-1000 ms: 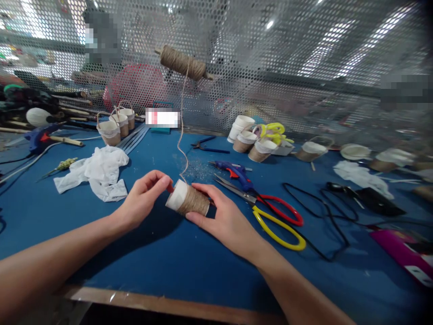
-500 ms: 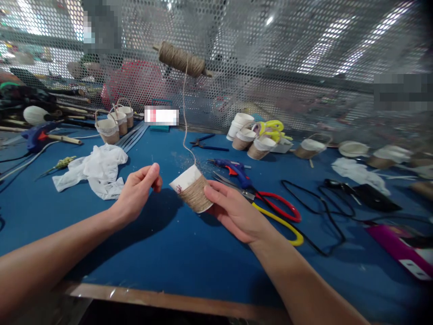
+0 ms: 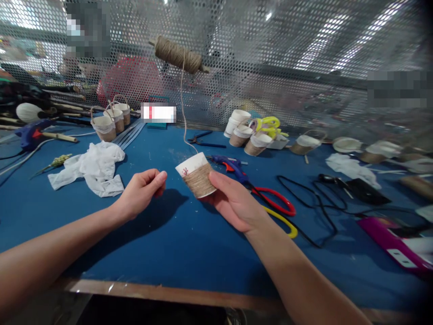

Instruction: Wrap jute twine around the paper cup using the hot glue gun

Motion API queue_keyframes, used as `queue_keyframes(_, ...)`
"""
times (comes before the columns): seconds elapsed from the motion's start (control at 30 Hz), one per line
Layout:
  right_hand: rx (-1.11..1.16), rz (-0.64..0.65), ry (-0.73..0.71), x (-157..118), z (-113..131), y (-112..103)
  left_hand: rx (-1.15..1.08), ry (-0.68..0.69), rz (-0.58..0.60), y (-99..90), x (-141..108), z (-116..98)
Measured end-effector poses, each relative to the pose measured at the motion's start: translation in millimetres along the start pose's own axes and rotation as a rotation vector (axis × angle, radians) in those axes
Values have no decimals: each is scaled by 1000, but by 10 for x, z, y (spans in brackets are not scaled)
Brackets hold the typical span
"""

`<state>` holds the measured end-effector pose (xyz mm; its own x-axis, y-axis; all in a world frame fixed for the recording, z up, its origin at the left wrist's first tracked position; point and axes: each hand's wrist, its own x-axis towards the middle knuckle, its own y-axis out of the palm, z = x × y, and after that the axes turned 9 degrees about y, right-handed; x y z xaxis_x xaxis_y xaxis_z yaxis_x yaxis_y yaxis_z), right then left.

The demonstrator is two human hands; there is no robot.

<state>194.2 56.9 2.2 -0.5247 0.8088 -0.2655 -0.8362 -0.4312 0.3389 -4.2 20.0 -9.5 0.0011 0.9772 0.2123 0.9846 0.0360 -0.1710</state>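
Observation:
Tilted above the blue table, a paper cup point(image 3: 198, 178) has jute twine wound round its lower part, with a bare white band and small reddish marks near its rim. My right hand point(image 3: 233, 198) grips this cup by its base end, thumb on the wound twine. A single strand of twine point(image 3: 183, 104) runs slackly from a twine spool point(image 3: 178, 54) down behind the cup. To the cup's left, my left hand point(image 3: 144, 192) hovers apart from it, fingers curled and thumb against them. Whatever may be inside those fingers is hidden.
Scissors point(image 3: 275, 201) and a blue glue gun point(image 3: 232, 166) lie just beyond my right hand. White cloth point(image 3: 91, 169) lies at left. Pliers point(image 3: 206, 141), twine-wrapped cups point(image 3: 259, 143) and a perforated metal screen point(image 3: 270, 58) stand behind. A black cord point(image 3: 304, 203) and purple power strip point(image 3: 389, 246) are at right.
My right hand has raised the cup slightly and shifted it a little right, turning it more upright. My left hand has moved slightly right and stays closed. The view has shifted a little.

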Motion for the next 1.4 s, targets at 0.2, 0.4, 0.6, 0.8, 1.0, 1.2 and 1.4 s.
queue_keyframes(0.2, -8, -18, -57, 35, -8, -15, 244, 20, 125, -2, 0, 9)
queue_keyframes(0.4, -24, -78, -94, -5, 48, 7, 710, 297, 354, -47, 4, 116)
queue_keyframes(0.6, -20, -176, -184, -27, 188, -16, 1204, 249, 451, -63, -79, 263)
queue_keyframes(0.8, -88, -183, -245, -42, 325, 59, 969, 373, 693, 594, -265, -19)
queue_keyframes(1.0, -199, -241, -284, -174, 494, 7, 362, 748, 1005, 1300, -380, -398)
queue_keyframes(1.2, -222, -297, -319, -332, 533, -97, 767, 534, 698, 947, -66, -117)
queue_keyframes(1.4, -238, -270, -317, -286, 506, -88, 464, 844, 1134, 1179, -448, -372)
